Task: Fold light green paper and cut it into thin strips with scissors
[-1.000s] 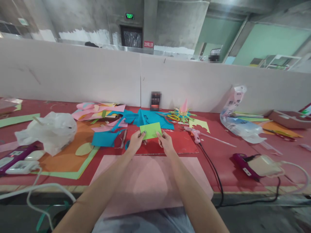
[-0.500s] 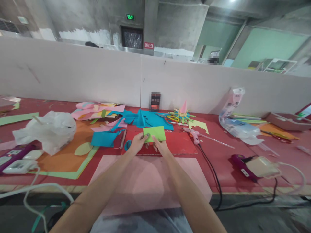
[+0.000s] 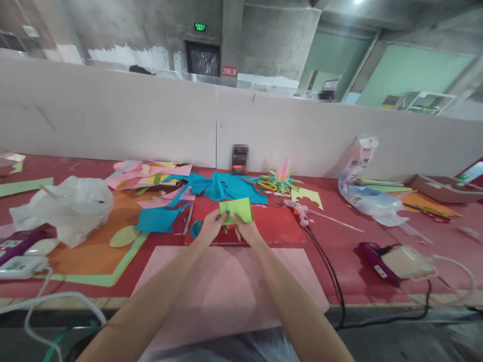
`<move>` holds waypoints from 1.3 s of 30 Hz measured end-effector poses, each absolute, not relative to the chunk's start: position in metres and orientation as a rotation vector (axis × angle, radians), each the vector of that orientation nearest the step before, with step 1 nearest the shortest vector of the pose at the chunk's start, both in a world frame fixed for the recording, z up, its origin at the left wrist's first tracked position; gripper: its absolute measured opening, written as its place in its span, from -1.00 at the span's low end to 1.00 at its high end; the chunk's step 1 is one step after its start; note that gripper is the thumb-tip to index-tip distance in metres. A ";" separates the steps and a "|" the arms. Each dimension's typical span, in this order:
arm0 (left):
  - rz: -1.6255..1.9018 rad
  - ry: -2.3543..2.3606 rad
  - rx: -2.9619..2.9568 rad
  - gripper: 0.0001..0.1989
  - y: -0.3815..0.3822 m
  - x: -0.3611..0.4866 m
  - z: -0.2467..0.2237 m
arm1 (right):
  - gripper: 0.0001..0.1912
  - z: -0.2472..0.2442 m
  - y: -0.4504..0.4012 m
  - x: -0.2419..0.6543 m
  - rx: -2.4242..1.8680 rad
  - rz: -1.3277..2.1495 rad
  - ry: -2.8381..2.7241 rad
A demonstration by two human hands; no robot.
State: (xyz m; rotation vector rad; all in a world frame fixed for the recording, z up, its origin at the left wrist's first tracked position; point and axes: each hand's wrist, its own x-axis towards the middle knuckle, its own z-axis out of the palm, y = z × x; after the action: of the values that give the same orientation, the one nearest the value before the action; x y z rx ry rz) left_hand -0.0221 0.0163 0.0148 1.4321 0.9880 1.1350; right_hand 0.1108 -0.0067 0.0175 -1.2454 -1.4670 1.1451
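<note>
A small light green paper (image 3: pixel 237 208) is held up over the red board (image 3: pixel 279 224), with a faint crease line in it. My left hand (image 3: pixel 212 224) pinches its lower left part, thumb on the front. At the lower right, my right hand (image 3: pixel 241 229) grips the same paper, its thumb near the middle of the bottom edge. The fingers behind the paper are partly hidden. Below both hands lies a large pink sheet (image 3: pixel 226 286). Blue paper pieces (image 3: pixel 156 219) are to the left of my left hand.
Right of the red board lies a pink glue gun (image 3: pixel 302 213) with a black cable. Behind are scissors (image 3: pixel 266 186) and a pink cone (image 3: pixel 284 168). Plastic bags (image 3: pixel 71 206) and power strips (image 3: pixel 379 264) lie toward the sides. A white partition (image 3: pixel 151 115) stands behind.
The green paper has tilted and now looks slightly bent along a crease. Both hands stay on it, and the view has shifted slightly.
</note>
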 end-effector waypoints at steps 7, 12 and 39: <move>1.286 1.098 1.335 -0.70 0.012 -0.025 0.021 | -0.36 0.038 0.038 0.161 -1.135 1.463 -1.545; 1.217 1.169 1.328 -0.67 0.008 -0.019 0.013 | -0.64 0.054 0.090 0.225 -1.783 0.548 -1.731; 0.895 1.230 1.277 -0.73 0.006 -0.008 0.000 | -0.60 0.033 0.184 0.245 -2.233 -0.174 -1.827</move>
State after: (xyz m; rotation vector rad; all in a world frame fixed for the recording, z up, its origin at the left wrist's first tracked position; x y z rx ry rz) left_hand -0.0078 0.0056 0.0001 1.2772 1.2304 0.8953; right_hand 0.2453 0.1842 0.0331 -2.2333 -1.8270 -0.1737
